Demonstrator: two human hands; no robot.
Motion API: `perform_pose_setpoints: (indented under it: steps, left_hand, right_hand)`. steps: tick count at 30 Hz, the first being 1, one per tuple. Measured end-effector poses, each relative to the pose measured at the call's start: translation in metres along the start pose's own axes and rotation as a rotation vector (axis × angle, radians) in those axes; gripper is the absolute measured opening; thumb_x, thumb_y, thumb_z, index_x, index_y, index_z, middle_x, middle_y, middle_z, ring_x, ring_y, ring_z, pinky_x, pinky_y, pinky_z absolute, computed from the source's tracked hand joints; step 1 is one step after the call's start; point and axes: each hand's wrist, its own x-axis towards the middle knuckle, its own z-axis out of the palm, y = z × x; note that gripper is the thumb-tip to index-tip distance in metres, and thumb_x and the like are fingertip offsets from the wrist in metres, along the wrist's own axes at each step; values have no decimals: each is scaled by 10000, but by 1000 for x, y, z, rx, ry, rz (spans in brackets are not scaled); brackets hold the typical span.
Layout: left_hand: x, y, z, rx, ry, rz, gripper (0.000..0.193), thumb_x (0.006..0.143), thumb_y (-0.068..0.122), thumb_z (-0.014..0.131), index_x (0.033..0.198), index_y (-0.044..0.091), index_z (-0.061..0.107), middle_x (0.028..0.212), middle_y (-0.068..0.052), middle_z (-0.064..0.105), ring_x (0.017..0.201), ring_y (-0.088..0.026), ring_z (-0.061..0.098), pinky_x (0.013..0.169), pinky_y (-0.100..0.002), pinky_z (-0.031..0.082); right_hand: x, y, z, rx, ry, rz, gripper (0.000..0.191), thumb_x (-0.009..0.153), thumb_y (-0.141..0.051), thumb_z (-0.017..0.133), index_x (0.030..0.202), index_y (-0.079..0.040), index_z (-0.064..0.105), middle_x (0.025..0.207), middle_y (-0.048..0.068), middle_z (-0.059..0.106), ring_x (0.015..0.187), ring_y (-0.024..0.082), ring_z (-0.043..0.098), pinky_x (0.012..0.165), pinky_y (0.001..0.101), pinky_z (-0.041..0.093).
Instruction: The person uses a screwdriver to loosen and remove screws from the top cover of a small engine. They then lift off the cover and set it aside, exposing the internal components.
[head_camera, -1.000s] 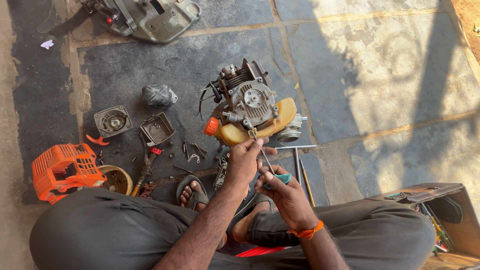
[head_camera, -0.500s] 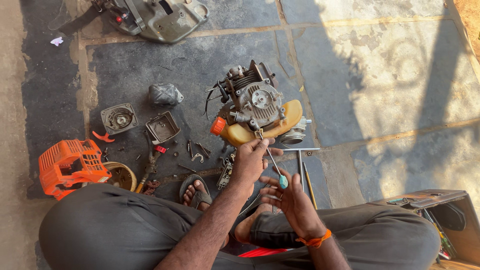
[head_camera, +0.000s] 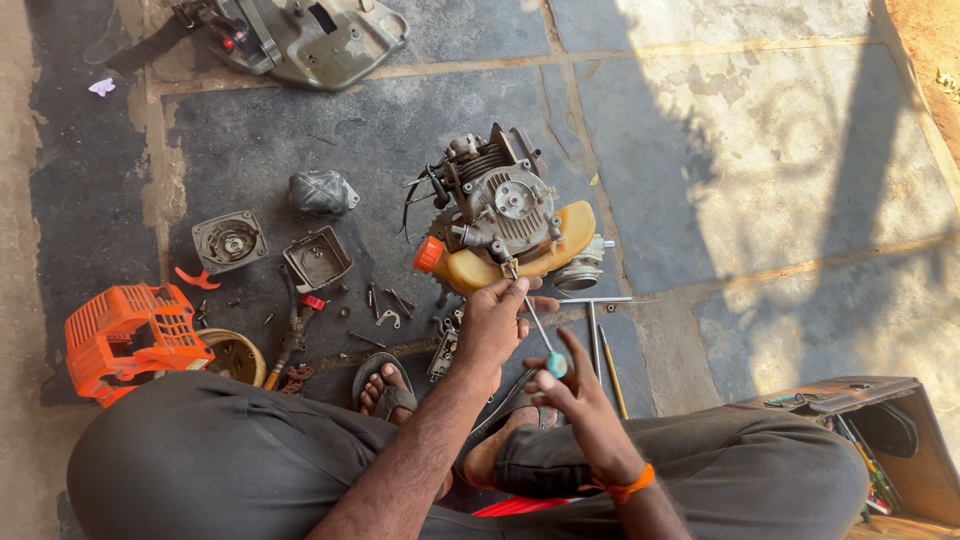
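Grey ribbed metal makes up the small engine (head_camera: 500, 210), which sits on a yellow plastic tank with an orange cap, just beyond the left hand (head_camera: 492, 322). That hand pinches the thin steel shaft of a screwdriver (head_camera: 537, 330) near the engine; the right hand (head_camera: 572, 392) grips its teal handle. Loose screws, pliers (head_camera: 292, 335) and an orange cover (head_camera: 130, 335) lie left on the stone floor (head_camera: 760, 150).

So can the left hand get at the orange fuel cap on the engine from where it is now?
Probably yes. The left hand sits at the engine's near edge, steadying the screwdriver, and the orange fuel cap lies just beside it with nothing in between. It would have to let go first.
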Motion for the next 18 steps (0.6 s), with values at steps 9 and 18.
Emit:
perform_pose_setpoints:
  steps: [9, 18]
  left_hand:
    - [0, -1, 2, -55, -22, 16, 324, 1080, 250, 478, 1191, 24, 681, 889, -76, 771, 545, -21, 429, 510, -167, 405]
    - [-1, -1, 0, -26, -18, 17, 337, 1070, 256, 470, 1198, 30, 683, 902, -84, 783, 527, -16, 448, 475, -169, 394]
  right_hand:
    - [-2, 21, 11, -916, 373, -518, 551, 958, -142, 525, 1508, -165, 536, 1280, 109, 699, 1097, 207, 670, 896, 356, 565]
    - [1, 1, -17, 535, -110, 256, 698, 1018, -507, 412, 1407, 65, 508, 1110, 157, 715, 945, 210, 682, 856, 377, 573]
